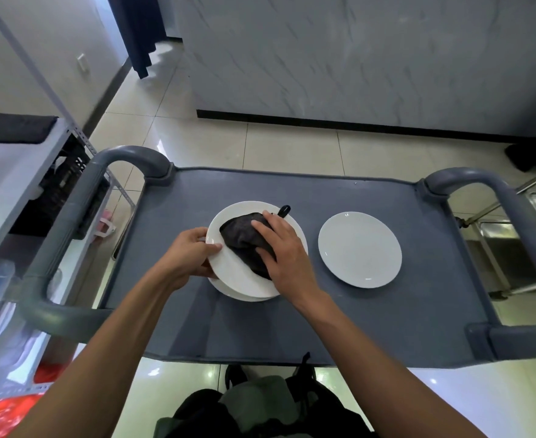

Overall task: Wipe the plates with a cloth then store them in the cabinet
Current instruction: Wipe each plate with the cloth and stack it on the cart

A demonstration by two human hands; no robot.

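Your left hand [190, 254] holds the left rim of a round white plate [244, 276]. Your thumb lies on top of the rim and your other fingers curl under it, so you pinch the edge. The plate is smooth and shiny. It sits tilted on top of a second white plate [244, 298], and only a thin curved edge of that one shows along the near side.

Your right hand [284, 251] lies flat on a dark cloth [241, 237]. The fingers are spread and press the cloth down onto the top plate. The cloth looks soft and rough, and it is bunched into a lump in the middle of the plate. A small black loop [284, 210] sticks out from the cloth at the far rim of the plate.

Another round white plate [359, 249] lies flat by itself to the right, apart from the stack. Nothing is on it.

All the plates sit on the flat top of a gray cart [339, 311]. The top looks like dull plastic with a low raised edge. Thick rounded gray handles [70, 222] curve up at both ends.

On the left stands a metal shelf [10, 172] with a folded black cloth [14, 128] on it. The floor [292, 147] has pale shiny tiles. Behind the cart is a wall of white stone with gray streaks [355, 58].
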